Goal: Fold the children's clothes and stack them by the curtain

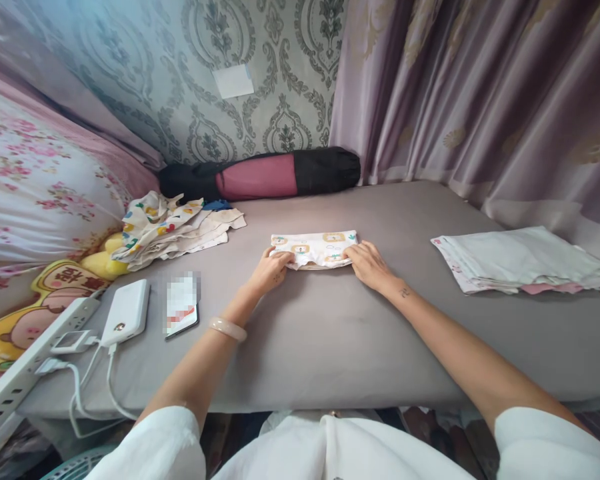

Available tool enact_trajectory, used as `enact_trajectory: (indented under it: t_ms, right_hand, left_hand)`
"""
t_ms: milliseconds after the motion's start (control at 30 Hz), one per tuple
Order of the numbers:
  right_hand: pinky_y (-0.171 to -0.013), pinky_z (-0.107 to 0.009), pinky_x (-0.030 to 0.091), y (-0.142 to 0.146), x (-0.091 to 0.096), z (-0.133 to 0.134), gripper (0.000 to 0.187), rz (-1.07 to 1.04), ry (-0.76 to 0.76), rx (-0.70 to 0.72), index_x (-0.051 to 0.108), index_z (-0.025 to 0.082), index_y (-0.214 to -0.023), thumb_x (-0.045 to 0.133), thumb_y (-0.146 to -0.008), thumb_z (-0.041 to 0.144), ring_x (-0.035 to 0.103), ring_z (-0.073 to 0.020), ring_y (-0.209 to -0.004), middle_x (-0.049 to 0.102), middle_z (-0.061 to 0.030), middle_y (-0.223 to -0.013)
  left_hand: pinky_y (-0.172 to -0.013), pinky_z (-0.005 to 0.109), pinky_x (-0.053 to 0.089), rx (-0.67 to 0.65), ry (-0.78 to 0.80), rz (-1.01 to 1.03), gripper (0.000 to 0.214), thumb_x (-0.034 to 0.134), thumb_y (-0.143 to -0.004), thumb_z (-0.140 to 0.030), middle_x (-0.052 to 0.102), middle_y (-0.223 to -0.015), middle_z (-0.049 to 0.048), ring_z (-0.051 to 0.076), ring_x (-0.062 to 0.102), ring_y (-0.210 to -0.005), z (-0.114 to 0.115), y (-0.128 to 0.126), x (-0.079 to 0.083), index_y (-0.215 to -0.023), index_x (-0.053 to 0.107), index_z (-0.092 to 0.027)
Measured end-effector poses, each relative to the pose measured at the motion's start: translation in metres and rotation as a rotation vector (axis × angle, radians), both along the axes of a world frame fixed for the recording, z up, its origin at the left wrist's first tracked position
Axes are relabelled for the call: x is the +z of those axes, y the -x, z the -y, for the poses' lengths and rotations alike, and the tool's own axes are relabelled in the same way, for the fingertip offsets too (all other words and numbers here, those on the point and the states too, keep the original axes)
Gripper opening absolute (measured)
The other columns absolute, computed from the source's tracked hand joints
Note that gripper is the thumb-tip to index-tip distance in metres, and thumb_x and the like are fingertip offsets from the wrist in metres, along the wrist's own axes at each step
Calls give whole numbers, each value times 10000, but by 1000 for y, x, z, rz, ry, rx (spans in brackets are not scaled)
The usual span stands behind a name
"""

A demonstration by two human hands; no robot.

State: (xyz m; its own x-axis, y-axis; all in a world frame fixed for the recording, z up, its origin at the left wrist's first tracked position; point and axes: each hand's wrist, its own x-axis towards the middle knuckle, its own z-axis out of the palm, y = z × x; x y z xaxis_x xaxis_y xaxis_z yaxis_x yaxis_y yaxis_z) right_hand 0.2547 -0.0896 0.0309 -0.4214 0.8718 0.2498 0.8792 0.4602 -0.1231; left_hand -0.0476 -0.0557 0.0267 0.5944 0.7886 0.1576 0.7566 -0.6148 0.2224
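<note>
On the grey tabletop, the folded printed cloth lies between the hands, long axis left to right, mostly beyond the fingers; left hand and right hand, about equally near, pinch its near corners.

the person wears a white top that fills the bottom centre of the frame, a raised vertical seam running down its front. its loose left sleeve and right sleeve, at lower left and lower right, leave the forearms bare. a smooth, pale, rounded bangle circles the left forearm. small dark markings show near the wrists of the left hand and right hand.
</note>
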Motion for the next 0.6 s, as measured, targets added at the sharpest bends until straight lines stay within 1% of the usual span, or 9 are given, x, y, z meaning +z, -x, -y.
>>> enact_trajectory:
  t_ms: [100,200,300,400,467,500,567,600]
  right_hand:
    - [-1086,-366,268,-2,-4,4,499,42,-28,26,635,183,-1184,321,-857,-24,518,-231,-1040,630,-105,-1069]
    - [-1057,-375,288,-3,-5,9,548,80,-35,57,646,194,-1242,352,-841,-35,503,-232,-1026,598,-109,-1051]
    - [-1057,-395,282,-2,-4,14,573,102,-20,56,657,208,-1263,390,-818,-35,505,-232,-1026,582,-109,-1046]
    - [-1075,-400,256,-1,1,17,564,100,5,44,675,200,-1241,432,-782,-22,524,-229,-1046,595,-105,-1048]
    - [-1078,-391,246,1,5,16,506,88,25,31,700,191,-1186,456,-782,7,547,-222,-1050,620,-97,-1044]
    - [-1069,-383,252,3,8,14,450,77,39,19,715,188,-1142,467,-800,35,561,-217,-1043,637,-91,-1034]
    - [-1036,-365,279,9,12,8,312,55,72,-21,741,182,-1017,478,-862,116,592,-207,-1001,674,-78,-985]
    - [-1015,-356,296,13,14,4,280,47,87,-46,744,179,-947,469,-896,160,604,-203,-977,689,-74,-957]
  left_hand:
    - [-1191,432,220,7,-1,-6,534,360,-776,-26,654,-1305,51,172,565,-1252,3,2,-6,-1216,574,-240]
    - [-1178,476,247,-1,0,-26,596,338,-793,-16,595,-1396,64,190,513,-1322,6,3,-8,-1301,549,-245]
    - [-1176,510,242,-31,23,-61,660,330,-776,3,547,-1451,56,202,454,-1379,10,4,-6,-1333,553,-270]
    - [-1177,537,227,-48,43,-79,657,387,-753,-20,532,-1462,73,227,436,-1392,14,6,0,-1334,570,-266]
    - [-1174,542,228,-52,54,-63,575,450,-765,-75,546,-1444,82,242,459,-1371,16,6,6,-1285,610,-263]
    - [-1170,536,238,-48,59,-44,491,475,-791,-117,566,-1423,79,246,480,-1352,16,4,9,-1228,645,-264]
    - [-1152,503,284,-24,61,10,295,485,-876,-236,620,-1357,68,242,526,-1305,15,-2,13,-1072,705,-260]
    - [-1136,476,315,0,53,42,269,465,-920,-298,649,-1315,64,237,551,-1276,14,-7,15,-996,718,-254]
